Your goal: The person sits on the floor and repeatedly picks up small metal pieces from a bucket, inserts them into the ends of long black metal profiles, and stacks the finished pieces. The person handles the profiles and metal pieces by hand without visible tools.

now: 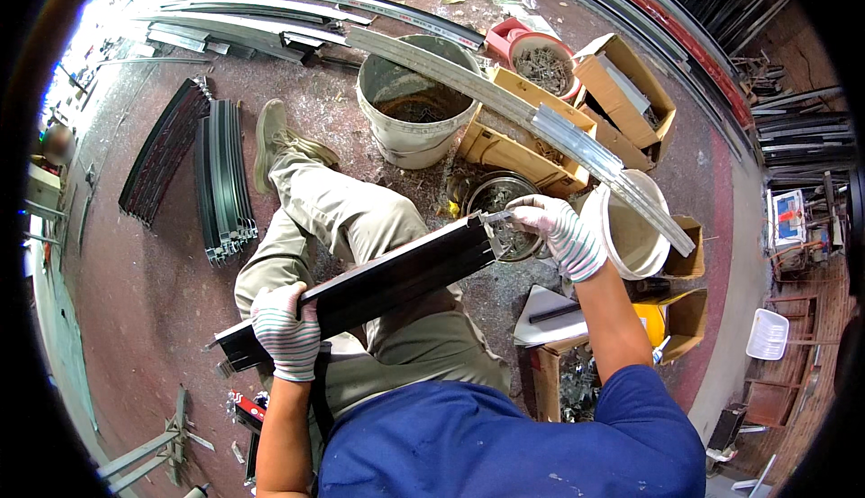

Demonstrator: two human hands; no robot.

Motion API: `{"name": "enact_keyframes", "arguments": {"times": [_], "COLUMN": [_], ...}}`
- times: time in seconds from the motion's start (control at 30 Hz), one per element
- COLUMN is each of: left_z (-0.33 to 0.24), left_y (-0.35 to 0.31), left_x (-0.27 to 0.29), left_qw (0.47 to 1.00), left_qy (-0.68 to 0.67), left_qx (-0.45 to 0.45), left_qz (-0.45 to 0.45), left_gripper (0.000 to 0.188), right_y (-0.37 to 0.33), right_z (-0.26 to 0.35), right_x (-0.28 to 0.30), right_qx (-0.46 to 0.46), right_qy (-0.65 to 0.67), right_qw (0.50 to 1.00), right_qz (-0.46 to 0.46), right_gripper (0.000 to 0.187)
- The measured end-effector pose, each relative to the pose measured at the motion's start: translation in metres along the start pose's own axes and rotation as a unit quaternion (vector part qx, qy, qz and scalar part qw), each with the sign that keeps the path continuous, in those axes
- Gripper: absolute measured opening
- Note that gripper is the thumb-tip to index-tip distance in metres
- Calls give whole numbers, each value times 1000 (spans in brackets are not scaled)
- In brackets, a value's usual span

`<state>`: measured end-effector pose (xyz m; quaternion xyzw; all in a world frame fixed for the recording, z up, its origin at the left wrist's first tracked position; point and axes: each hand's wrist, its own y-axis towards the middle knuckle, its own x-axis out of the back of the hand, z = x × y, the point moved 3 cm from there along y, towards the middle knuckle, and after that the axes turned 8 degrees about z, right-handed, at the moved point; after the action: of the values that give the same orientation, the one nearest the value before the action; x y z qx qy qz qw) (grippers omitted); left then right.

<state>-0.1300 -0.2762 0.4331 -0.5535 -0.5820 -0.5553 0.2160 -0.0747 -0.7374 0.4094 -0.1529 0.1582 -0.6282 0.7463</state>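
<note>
A bundle of black metal profiles (pixel 396 283) lies slantwise across my lap. My left hand (pixel 286 328), in a striped knit glove, is wrapped round its near left end. Gloved the same way, my right hand (pixel 566 235) is at the far right end, its fingers pinched on a small silvery metal piece (pixel 498 217) by the profile ends. Just beyond that end, partly hidden by my right hand, stands a round metal bowl (pixel 491 193) with small bits in it. Similar bright metal pieces show at the left end of the bundle.
Two stacks of dark profiles (pixel 225 173) lie on the floor at the left. Ahead are a dirty bucket (pixel 383 124), a wooden crate (pixel 505 148) and a red tub (pixel 571 79). A long metal bar (pixel 487 92) crosses above them to a white bucket (pixel 644 250). Cardboard boxes (pixel 547 376) stand on the right.
</note>
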Motion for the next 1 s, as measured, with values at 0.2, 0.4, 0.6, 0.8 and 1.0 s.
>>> {"name": "enact_keyframes", "arguments": {"times": [0.2,0.4,0.6,0.8,1.0], "left_z": [4,2,1,3,6], "left_y": [-3,-2,-1,-2,-1], "left_x": [-2,-1,-1,-1,-2], "left_qw": [1000,1000,1000,1000,1000], "left_qy": [-2,-5,-7,-1,-7], "left_qx": [8,8,7,6,10], "left_qz": [3,5,4,6,8], "left_gripper": [27,28,24,28,28], "right_y": [-5,-2,2,-1,8], "right_z": [8,9,2,13,-4], "right_x": [-6,-6,3,-16,-16], "right_qx": [8,1,-17,-4,11], "right_qy": [39,106,39,9,73], "right_qw": [999,994,999,1000,996], "right_qz": [9,35,10,9,43], "right_gripper": [25,27,31,35,35]}}
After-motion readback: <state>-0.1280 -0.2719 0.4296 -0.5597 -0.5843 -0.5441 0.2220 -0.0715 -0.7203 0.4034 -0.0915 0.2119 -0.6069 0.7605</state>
